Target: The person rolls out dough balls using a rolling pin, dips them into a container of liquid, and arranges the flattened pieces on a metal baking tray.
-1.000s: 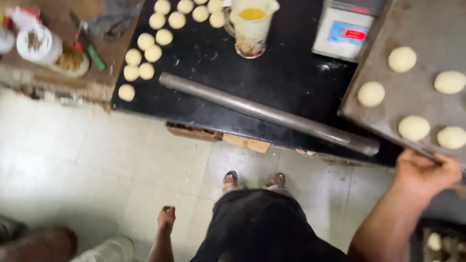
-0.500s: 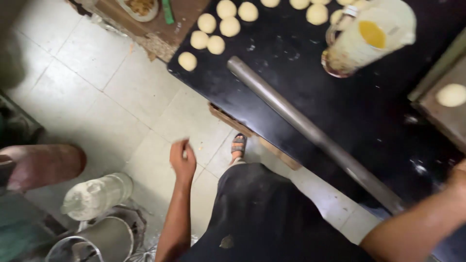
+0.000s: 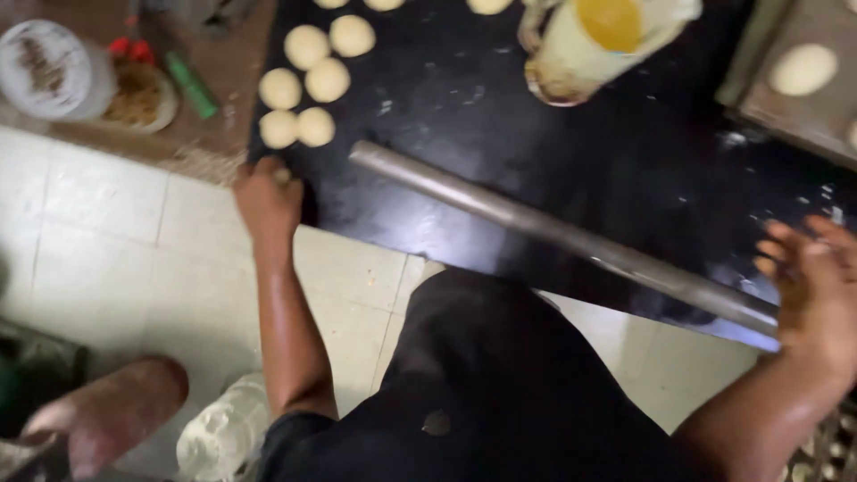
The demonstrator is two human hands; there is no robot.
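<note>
My left hand (image 3: 268, 198) is closed on a small dough ball (image 3: 282, 176) at the near left corner of the black worktop (image 3: 553, 152). Several more pale dough balls (image 3: 306, 82) lie just beyond it. My right hand (image 3: 817, 290) hovers open, fingers spread, over the right end of a long metal pipe (image 3: 553, 234) that lies slantwise across the worktop. It holds nothing.
A jug of yellow liquid (image 3: 607, 40) stands at the back. A metal tray (image 3: 803, 76) with dough rounds sits at the right. A wooden side table (image 3: 107, 80) holds a white tub, a bowl and a green tool. Pale floor tiles (image 3: 116, 259) lie below.
My left hand rose from beside my body to the worktop's corner and closed on a dough ball. My right hand left the tray's edge and came over the pipe's end. The view swung left.
</note>
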